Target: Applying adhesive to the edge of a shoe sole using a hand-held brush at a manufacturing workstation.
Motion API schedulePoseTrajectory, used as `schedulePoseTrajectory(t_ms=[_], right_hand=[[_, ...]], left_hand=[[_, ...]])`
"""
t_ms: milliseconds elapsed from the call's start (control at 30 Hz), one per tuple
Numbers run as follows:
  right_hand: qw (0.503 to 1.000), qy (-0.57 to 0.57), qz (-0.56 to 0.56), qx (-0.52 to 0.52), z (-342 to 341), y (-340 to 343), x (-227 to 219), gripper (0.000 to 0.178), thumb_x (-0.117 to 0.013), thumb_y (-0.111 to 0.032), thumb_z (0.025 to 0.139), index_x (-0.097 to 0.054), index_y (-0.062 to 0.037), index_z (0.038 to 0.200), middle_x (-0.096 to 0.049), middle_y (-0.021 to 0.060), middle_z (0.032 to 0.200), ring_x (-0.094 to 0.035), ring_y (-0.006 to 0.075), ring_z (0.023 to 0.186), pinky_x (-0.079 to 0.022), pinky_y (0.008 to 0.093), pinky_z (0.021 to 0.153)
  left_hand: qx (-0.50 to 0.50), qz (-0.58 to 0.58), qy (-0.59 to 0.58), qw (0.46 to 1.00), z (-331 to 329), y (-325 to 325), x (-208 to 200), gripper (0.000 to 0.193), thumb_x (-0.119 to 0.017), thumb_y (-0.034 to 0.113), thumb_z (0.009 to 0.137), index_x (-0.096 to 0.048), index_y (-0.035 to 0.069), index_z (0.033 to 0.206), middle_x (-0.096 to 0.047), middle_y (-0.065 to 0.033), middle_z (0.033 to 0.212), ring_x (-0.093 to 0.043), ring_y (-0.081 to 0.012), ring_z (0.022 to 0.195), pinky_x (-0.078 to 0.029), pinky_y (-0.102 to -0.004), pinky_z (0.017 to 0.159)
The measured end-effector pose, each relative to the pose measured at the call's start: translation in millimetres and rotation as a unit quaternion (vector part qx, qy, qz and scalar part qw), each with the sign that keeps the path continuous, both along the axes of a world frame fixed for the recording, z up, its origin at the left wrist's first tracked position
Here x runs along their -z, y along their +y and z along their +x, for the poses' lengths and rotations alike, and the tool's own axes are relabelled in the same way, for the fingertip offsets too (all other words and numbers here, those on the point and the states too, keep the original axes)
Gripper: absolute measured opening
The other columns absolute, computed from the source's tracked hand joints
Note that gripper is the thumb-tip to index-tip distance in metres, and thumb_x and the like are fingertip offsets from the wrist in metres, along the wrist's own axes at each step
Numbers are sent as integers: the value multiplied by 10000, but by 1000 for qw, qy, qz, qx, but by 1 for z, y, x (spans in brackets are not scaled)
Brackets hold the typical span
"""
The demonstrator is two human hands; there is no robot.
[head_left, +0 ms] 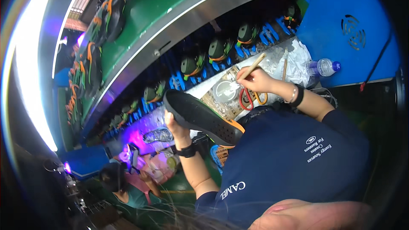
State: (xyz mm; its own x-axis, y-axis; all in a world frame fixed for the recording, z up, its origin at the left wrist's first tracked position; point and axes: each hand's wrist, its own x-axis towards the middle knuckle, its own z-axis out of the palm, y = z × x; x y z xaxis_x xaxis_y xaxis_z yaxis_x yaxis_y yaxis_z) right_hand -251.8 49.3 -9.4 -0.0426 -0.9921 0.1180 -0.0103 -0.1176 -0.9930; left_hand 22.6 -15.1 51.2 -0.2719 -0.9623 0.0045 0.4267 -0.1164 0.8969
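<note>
- The left grip (172, 125) is closed on the edge of one black shoe sole (200, 117), which is held tilted, left of the bowl.
- The right grip (257, 81) is clamped on one wooden stick (256, 64); its lower end I cannot see well.
- One pale bowl (223, 92) is near this grip.
- One bottle (324, 67) is at right.
- At least five shoes (219, 49) make a far row.

One black sole (197, 113) in your left hand (172, 124); one wooden-handled tool (255, 65) in your right hand (256, 81). Near right hand, one round tub (223, 90), one pair of scissors (241, 101) with two loops. Right of it, one slim stick (285, 64), one bottle (325, 67). Ahead of your hands, at least five shoe uppers (191, 64), farther ones too blurred to count. Left of left hand, one co-worker (135, 198).
</note>
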Motion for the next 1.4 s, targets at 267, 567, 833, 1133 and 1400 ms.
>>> schedulePoseTrajectory(t_ms=[267, 567, 833, 1133, 1400], right_hand=[[982, 178, 26, -52, 31, -26, 50, 121, -554, -134, 739, -532, -23, 783, -526, 75, 621, -493, 139, 522, -400, 268, 500], [976, 206, 49, -44, 27, -26, 37, 113, -559, -117, 734, -534, -21, 787, -534, 81, 657, -506, 156, 555, -411, 267, 528], [991, -30, -95, -86, 7, -12, -62, 75, -575, -66, 747, -556, -27, 809, -530, 16, 741, -479, 51, 656, -389, 183, 568], [976, 62, -172, -122, 1, -12, -89, 60, -566, -29, 728, -549, -11, 783, -507, 24, 698, -444, 55, 546, -340, 191, 463], [961, 78, -251, -87, -5, -13, -90, 95, -555, -4, 725, -546, 10, 819, -532, 74, 732, -459, 105, 557, -357, 215, 476]], left_hand=[[123, 130, 103, 978, 23, 55, 66, 687, -657, 262, 664, -333, -10, 1206, -458, -137, 1148, -444, -254, 1056, -340, -373, 904], [38, 103, -34, 993, 32, 62, 61, 750, -712, 135, 626, -281, 5, 1226, -411, -111, 1160, -401, -235, 1069, -316, -349, 910], [65, -171, -169, 968, 1, -8, -33, 599, -712, -25, 591, -402, 13, 1102, -544, -114, 984, -552, -205, 888, -456, -313, 773], [189, -198, -170, 947, -44, -15, -89, 624, -728, -34, 570, -402, -6, 1101, -549, -122, 980, -562, -208, 877, -467, -325, 763], [176, -214, -213, 937, -46, -14, -101, 609, -741, -18, 560, -420, -9, 1077, -569, -114, 942, -572, -204, 849, -470, -318, 750]])
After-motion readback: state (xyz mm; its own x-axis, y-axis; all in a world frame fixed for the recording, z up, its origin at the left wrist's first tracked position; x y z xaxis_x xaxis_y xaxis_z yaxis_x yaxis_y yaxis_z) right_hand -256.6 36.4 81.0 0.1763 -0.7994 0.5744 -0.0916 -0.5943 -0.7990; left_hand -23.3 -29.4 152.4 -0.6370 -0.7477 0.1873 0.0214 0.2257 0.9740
